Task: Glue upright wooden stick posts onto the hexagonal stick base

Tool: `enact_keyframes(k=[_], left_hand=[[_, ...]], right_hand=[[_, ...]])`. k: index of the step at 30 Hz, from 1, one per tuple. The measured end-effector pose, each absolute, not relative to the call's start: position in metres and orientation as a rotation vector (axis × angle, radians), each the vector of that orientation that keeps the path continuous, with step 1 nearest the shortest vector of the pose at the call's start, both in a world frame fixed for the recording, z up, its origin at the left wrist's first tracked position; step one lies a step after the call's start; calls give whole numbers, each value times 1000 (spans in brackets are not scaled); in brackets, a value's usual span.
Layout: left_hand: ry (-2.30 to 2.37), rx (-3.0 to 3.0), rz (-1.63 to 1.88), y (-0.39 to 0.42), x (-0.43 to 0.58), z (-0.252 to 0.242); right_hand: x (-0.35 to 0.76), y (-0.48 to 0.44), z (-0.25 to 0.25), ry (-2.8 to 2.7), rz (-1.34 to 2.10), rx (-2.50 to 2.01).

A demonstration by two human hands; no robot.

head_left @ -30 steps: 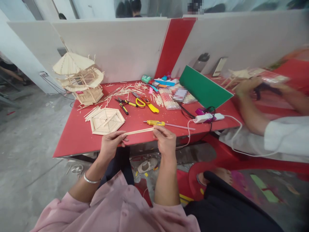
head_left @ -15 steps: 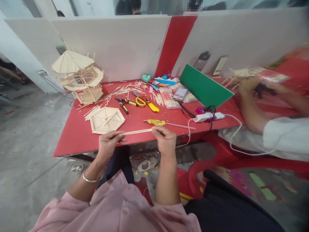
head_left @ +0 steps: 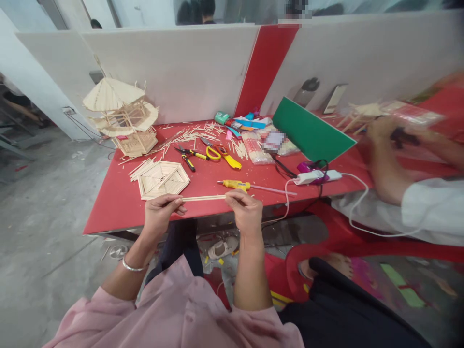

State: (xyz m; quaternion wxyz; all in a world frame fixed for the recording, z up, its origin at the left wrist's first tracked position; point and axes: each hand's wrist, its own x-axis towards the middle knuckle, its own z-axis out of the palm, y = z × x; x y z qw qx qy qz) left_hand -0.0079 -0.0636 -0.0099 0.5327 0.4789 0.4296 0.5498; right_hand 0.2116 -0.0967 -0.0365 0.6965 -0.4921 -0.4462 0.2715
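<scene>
Sticks (head_left: 203,198), pinched by left hand (head_left: 159,212) and right hand (head_left: 247,211), hang near a glue gun (head_left: 236,184).

Two slim, pale wooden sticks (head_left: 203,198), side by side
Stretched nearly level between the hands (head_left: 158,212) (head_left: 247,211), over the red bench (head_left: 112,205).

Between the hexagon (head_left: 152,185) and the glue gun (head_left: 235,185), the desk (head_left: 203,176) leaves a free lane; the sticks (head_left: 203,198) cross before it; farther, pliers (head_left: 189,163) and scissors (head_left: 224,152) close it; at right, the board (head_left: 313,131) blocks.
</scene>
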Motion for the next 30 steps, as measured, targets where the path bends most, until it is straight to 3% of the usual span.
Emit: enact_keyframes(k=[7, 18, 30], left_hand=[[983, 1242, 1360, -68, -13, -5], [743, 1897, 1616, -121, -12, 38], [1089, 1045, 1364, -64, -13, -16]], right_hand=[[211, -99, -38, -1043, 592, -1022], [217, -126, -7, -1015, 533, -707], [200, -87, -56, -963, 641, -1123]])
